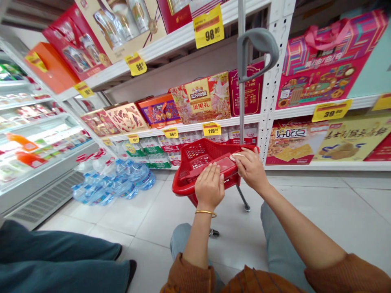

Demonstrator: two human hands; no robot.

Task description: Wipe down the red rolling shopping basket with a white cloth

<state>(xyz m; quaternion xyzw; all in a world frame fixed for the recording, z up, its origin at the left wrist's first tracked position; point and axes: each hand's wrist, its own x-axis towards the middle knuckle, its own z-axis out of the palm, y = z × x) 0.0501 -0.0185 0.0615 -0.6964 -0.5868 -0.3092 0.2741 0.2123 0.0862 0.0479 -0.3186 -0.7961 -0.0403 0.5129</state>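
A red plastic shopping basket [183, 185] on a wheeled frame stands in front of me, with a tall grey pole and a looped grey handle [259, 38] rising behind it. My left hand [210, 186] grips the near rim, its fingers laid over the edge. At the rim's right part, my right hand [252, 169] pinches a small white cloth [236, 156] and presses it against the red plastic. The cloth is mostly covered by the fingers, so its exact kind is unclear. Between the two hands runs a flat, shiny stretch of rim.
White shelves [183, 127] with gift boxes [201, 99] and yellow price tags stand behind the basket. Bottled water packs [113, 179] sit on the floor to the left, beside a refrigerated case [45, 175]. Another person's legs [61, 260] are at lower left.
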